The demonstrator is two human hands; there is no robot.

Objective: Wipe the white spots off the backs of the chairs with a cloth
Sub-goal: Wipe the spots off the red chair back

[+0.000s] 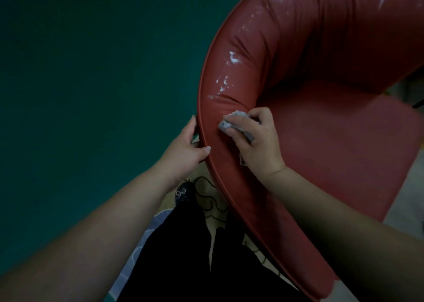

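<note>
Cloth (226, 124) pinched in right hand (254, 141) against chair (321, 72), left hand (183, 150) gripping rim

Red chair (321, 141) seen from above. Right hand (254, 138) pressing a grey cloth (226, 123) against the curved backrest's inner face; left hand (188, 150) gripping its outer edge. White spots (234, 58) further along the backrest.

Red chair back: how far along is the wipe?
Done: the stretch of the red chair backrest nearest the person shows no white spots. In hand: the right hand presses a grey cloth on the padding while the left hand grips the rim. Left: white spots just above the cloth and more along the top of the curve.
</note>
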